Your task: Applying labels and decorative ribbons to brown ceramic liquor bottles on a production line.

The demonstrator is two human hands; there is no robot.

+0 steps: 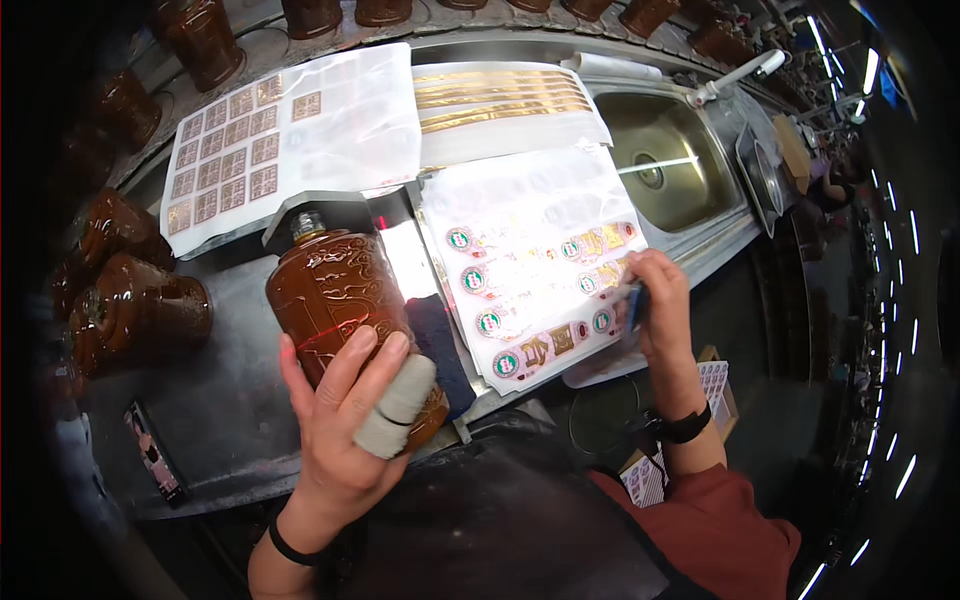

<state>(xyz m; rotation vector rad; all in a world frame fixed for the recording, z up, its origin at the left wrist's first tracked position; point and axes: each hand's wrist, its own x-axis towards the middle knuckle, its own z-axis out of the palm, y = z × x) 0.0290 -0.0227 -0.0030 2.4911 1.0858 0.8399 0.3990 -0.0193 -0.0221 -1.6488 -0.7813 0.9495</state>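
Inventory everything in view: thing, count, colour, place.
Embossed glossy bottle: one, brown, centre-left
Other glossy bottles: several, brown, left and top
Square-label sheet: one, white-and-brown, upper left
Gold-strip sheet: one, white-and-gold, top centre
Round-label sheet: one, white-and-green, centre
Metal sink: one, silvery, upper right
Tap: one, white, beside sink
Slim flat item: one, black-and-pink, lower left
Metal worktop: one, grey, left
Wristbands: two, black, wrists
Sleeve: one, reddish-brown, lower right
Left hand: one, digit wrapped beige, on embossed bottle
Right hand: one, unwrapped, at round-label sheet's edge
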